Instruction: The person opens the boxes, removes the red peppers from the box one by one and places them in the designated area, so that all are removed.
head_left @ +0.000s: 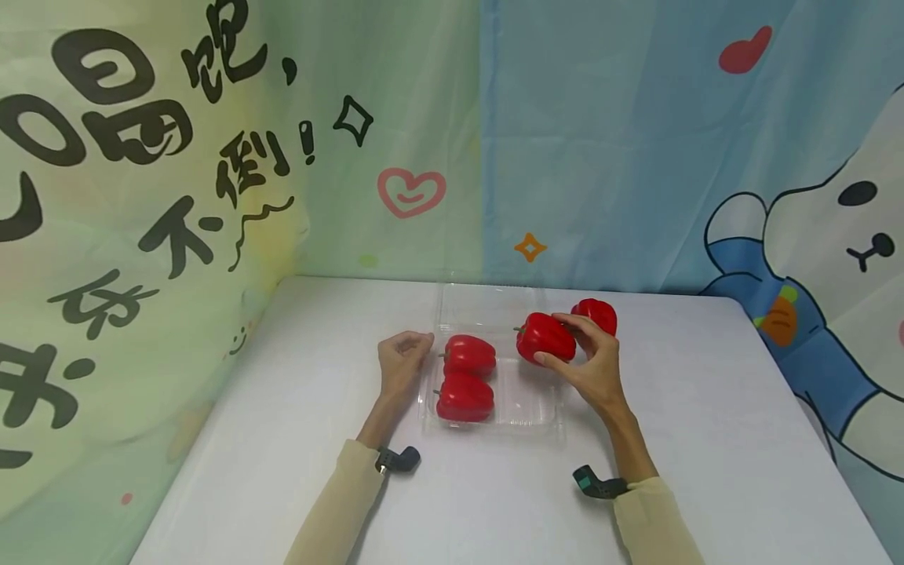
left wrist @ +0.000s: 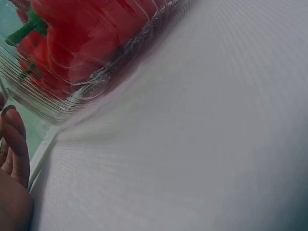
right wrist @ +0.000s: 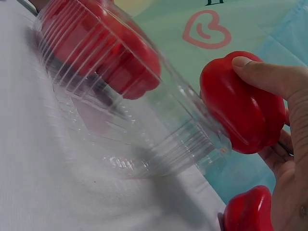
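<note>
My right hand [head_left: 596, 362] grips a red bell pepper [head_left: 545, 337] between thumb and fingers, over the right half of a clear plastic container [head_left: 526, 404]. In the right wrist view, that pepper [right wrist: 243, 103] is at the container's rim, its stem end turned away. Two more red bell peppers [head_left: 469, 355] lie one behind the other in the container's left half, green stems pointing left. At the left rim, my left hand [head_left: 404, 359] pinches the container's edge with curled fingers. The left wrist view shows only part of its fingers [left wrist: 18, 142] beside the ribbed wall.
Another red bell pepper [head_left: 596, 315] lies on the white table [head_left: 706, 439] behind my right hand, right of the container. The container's lid [head_left: 490, 304] lies open toward the back. A printed curtain [head_left: 586, 157] hangs behind the table.
</note>
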Demonstrator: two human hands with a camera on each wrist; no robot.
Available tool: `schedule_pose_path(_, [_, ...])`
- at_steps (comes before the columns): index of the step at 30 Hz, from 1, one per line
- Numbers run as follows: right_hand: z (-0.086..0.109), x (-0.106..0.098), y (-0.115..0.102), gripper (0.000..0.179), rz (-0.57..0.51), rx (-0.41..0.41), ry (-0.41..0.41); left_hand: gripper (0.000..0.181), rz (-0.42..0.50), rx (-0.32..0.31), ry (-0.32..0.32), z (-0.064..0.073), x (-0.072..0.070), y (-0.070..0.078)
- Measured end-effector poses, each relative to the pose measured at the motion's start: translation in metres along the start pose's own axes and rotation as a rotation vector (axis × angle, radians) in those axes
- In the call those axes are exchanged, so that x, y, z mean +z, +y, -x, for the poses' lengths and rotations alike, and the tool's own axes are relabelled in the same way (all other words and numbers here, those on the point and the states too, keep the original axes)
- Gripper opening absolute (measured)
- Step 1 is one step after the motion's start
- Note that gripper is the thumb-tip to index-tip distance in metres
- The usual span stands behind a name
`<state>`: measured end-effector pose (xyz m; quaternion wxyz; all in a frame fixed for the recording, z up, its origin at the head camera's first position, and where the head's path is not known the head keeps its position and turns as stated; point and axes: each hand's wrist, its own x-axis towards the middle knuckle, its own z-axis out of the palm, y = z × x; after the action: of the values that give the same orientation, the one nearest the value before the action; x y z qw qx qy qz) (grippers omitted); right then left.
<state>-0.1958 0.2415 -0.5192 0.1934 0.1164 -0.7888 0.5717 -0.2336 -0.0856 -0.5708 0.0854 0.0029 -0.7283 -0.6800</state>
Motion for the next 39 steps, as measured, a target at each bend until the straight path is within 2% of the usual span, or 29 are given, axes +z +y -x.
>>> schedule_pose_path(14, [0.001, -0.006, 0.002, 0.073, 0.026, -0.001, 0.044, 0.018, 0.021, 0.009, 0.002, 0.0, 0.0, -0.001])
schedule_pose_path(28, [0.002, -0.01, 0.003, 0.075, 0.077, -0.007, 0.077, 0.02, 0.001, -0.001, 0.041, 0.0, 0.004, -0.001])
schedule_pose_path(39, [0.003, -0.011, 0.002, 0.077, 0.01, -0.027, 0.121, 0.019, -0.006, 0.01, 0.012, 0.001, 0.001, 0.0])
